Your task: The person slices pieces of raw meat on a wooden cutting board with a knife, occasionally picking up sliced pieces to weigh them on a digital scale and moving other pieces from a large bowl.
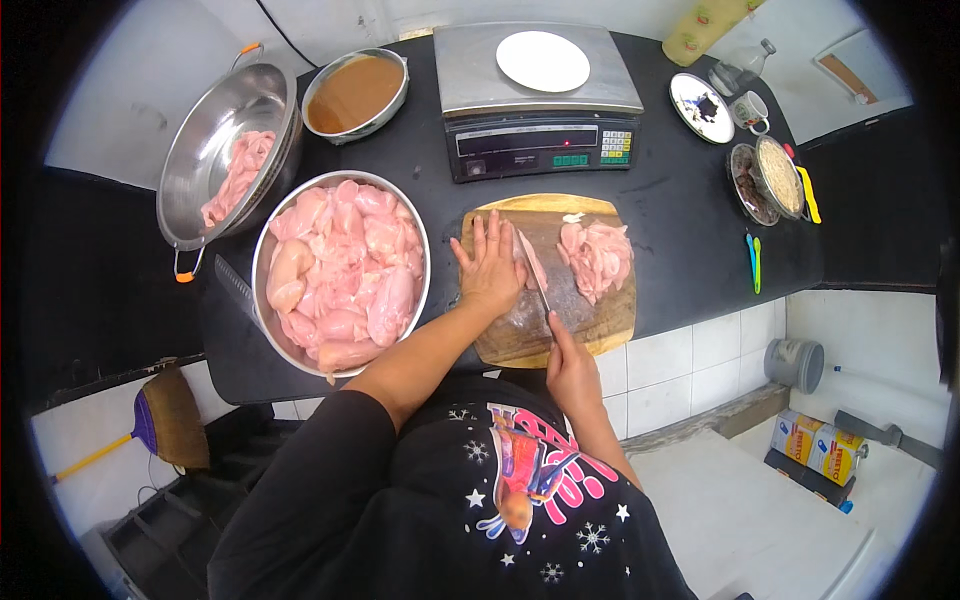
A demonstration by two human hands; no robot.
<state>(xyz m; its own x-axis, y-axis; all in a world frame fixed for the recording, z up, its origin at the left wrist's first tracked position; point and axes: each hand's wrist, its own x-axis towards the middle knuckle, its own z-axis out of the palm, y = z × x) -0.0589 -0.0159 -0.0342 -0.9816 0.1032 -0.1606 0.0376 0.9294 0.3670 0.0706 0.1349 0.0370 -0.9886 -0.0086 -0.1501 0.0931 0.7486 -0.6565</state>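
Note:
My left hand [491, 274] lies flat with spread fingers on a wooden cutting board [499, 345], pressing on a piece of raw chicken that it mostly hides. Beside its thumb, a strip of chicken [534, 257] shows along the knife's far side. My right hand [571, 367] grips the handle of a kitchen knife [535, 271], whose blade points away from me, close to the left hand. On the board's right half sits a heap of thin chicken slices [596, 259]. Left of the board, a round metal basin [426, 277] holds many raw chicken pieces [345, 262].
A steel bowl [187, 161] tilts at the far left, near a bowl of brown liquid [356, 94]. Another knife's blade [234, 285] juts from beside the basin. Behind the board stands a digital scale [544, 146] bearing a white plate [543, 61]. Small measuring spoons [756, 264] lie right.

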